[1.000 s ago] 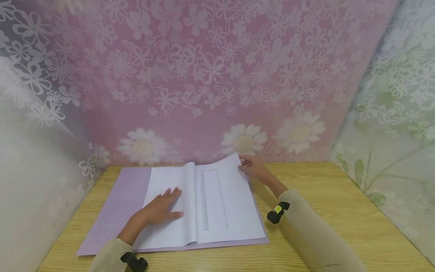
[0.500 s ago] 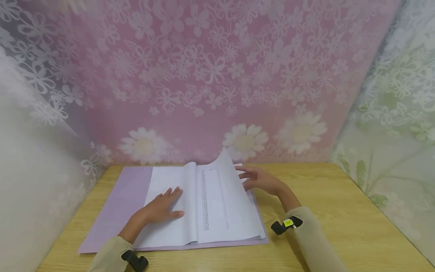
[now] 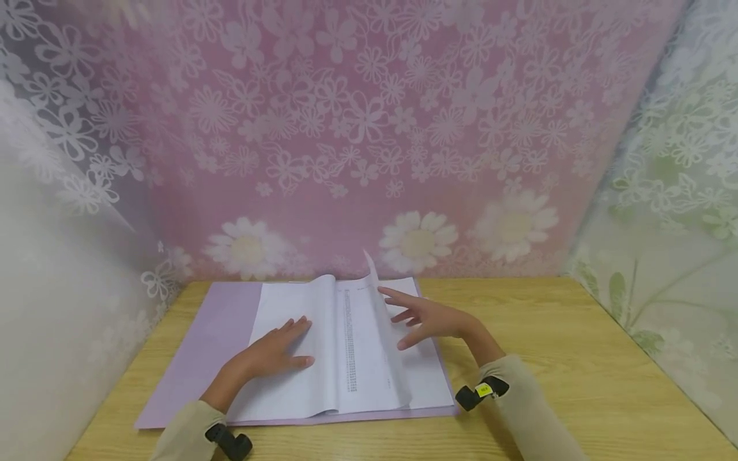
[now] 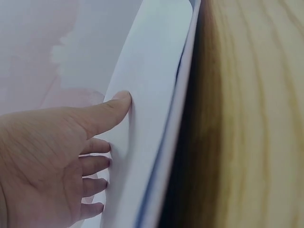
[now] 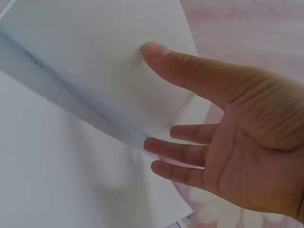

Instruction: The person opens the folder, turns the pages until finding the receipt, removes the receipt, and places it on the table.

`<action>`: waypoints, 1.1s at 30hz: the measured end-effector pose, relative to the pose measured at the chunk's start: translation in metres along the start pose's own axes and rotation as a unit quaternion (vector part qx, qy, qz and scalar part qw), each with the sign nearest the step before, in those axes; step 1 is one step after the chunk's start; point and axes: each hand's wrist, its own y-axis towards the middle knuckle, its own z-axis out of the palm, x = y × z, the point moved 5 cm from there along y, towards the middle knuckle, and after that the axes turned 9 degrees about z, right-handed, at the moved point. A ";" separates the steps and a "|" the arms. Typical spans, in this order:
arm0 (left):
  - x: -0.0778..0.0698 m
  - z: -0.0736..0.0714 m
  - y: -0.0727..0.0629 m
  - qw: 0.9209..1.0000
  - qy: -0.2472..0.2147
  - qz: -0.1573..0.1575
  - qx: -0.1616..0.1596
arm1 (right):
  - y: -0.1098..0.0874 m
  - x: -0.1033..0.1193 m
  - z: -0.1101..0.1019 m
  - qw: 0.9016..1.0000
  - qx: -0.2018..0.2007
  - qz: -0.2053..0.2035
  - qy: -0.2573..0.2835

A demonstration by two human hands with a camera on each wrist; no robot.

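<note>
A pale purple folder [image 3: 198, 346] lies spread on the table with white sheets inside. My left hand [image 3: 271, 352] rests palm down on the left-hand pages [image 3: 288, 397], fingers spread. In the left wrist view, its thumb and fingertips touch the white paper [image 4: 152, 61]. One printed page [image 3: 366, 358] on the right side stands partly lifted, curving up at its far corner. Against this page's raised edge, my right hand [image 3: 435, 320] holds its fingers extended and apart, with no grip on it. White paper [image 3: 429, 378] shows beneath. The right wrist view shows the right palm [image 5: 251, 142] beside the sheets.
The light wooden table [image 3: 553, 346] extends right of the folder. A pink floral backdrop [image 3: 323, 211] stands along the table's back edge. Pale floral panels [image 3: 663, 256] flank both sides. Black wrist cameras [image 3: 481, 392] sit on the beige sleeves [image 3: 530, 410].
The lifted page has swung leftward from the right, uncovering the sheet beneath. My right hand has let go of its corner and moved left with straightened fingers. The left hand stays put.
</note>
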 end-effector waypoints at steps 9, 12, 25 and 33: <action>-0.003 -0.009 0.003 0.997 -0.035 0.014 -0.067 | 0.005 0.015 0.018 0.998 -0.013 -0.002 -0.061; -0.008 -0.010 0.004 0.994 -0.052 0.035 -0.092 | 0.007 0.018 0.025 0.997 -0.010 -0.007 -0.072; -0.035 -0.001 0.009 0.981 -0.147 0.024 -0.123 | 0.016 0.022 0.050 0.994 -0.026 0.005 -0.104; -0.039 0.004 0.012 0.986 -0.125 0.028 -0.110 | 0.017 0.035 0.055 0.995 -0.040 -0.020 -0.085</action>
